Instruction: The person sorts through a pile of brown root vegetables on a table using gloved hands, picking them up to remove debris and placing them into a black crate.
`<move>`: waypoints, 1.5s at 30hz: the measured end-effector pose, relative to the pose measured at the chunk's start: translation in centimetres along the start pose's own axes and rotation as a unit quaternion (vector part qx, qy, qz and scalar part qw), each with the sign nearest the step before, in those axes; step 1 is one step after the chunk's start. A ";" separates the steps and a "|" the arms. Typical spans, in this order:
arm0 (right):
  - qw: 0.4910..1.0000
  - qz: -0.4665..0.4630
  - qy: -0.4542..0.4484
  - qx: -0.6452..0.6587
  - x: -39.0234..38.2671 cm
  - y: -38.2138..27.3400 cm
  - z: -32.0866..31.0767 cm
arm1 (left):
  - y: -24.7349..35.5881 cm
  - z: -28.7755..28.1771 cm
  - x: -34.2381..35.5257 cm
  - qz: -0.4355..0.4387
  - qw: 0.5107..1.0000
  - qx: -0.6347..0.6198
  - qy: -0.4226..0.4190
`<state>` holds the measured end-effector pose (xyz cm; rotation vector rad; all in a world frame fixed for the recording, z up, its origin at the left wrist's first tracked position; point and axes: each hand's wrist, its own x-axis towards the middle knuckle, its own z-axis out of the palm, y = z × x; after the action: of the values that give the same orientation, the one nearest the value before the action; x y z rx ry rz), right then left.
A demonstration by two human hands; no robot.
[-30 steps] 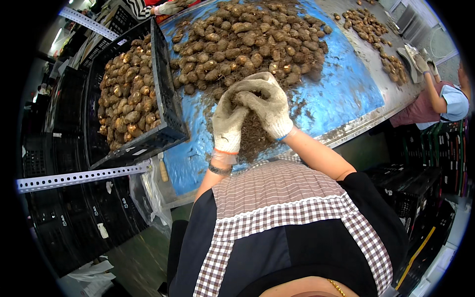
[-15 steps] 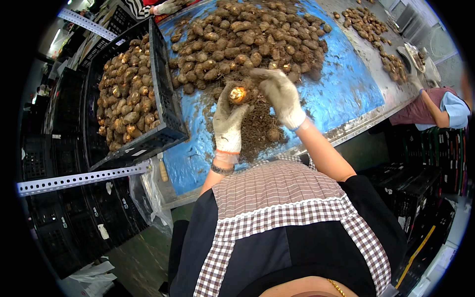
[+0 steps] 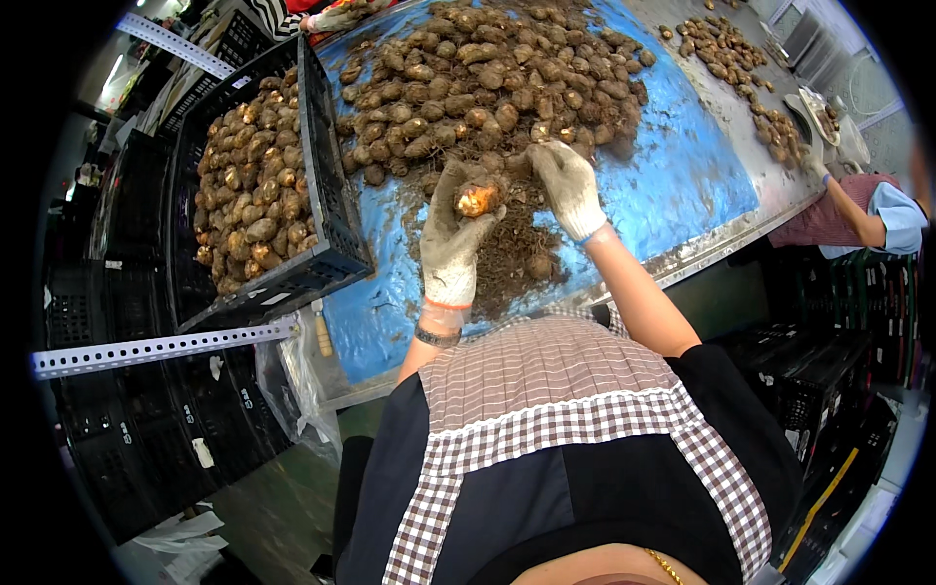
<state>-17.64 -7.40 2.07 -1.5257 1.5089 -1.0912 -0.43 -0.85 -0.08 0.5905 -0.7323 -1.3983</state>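
Note:
My left hand, in a soiled white glove, is closed around a taro corm. The corm is brown, with a bare orange-white end facing up. To its right, my gloved right hand has its fingers curled in at the near edge of a big heap of taro corms. What those fingers grip, if anything, is hidden. Beneath both hands, loose roots and soil lie on a blue sheet covering the table.
A black crate filled with trimmed taro stands left of the heap. A wooden-handled tool lies by the near table edge. At the far right a co-worker's gloved hand is beside more taro. Another person's gloved hand shows at the top.
My left hand has tipped the corm and lowered it slightly. My right hand has shifted a little to the right, away from the corm, and its fingers have curled in.

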 end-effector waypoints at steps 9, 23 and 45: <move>0.971 -0.238 -0.018 -0.006 -2.6 -0.7 1.2 | -0.9 -0.7 0.3 -0.047 0.998 0.008 0.029; 0.969 -0.237 -0.054 0.048 -2.8 -1.1 1.3 | -1.0 -0.7 0.3 -0.050 0.982 0.172 0.050; 0.999 -0.040 0.003 0.010 -0.6 -0.3 0.1 | 0.1 -0.8 0.2 -0.053 0.992 0.111 -0.020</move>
<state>-17.36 -6.83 2.29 -1.5825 1.4473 -1.1538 0.23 -1.11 -0.49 0.7862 -0.9062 -1.4402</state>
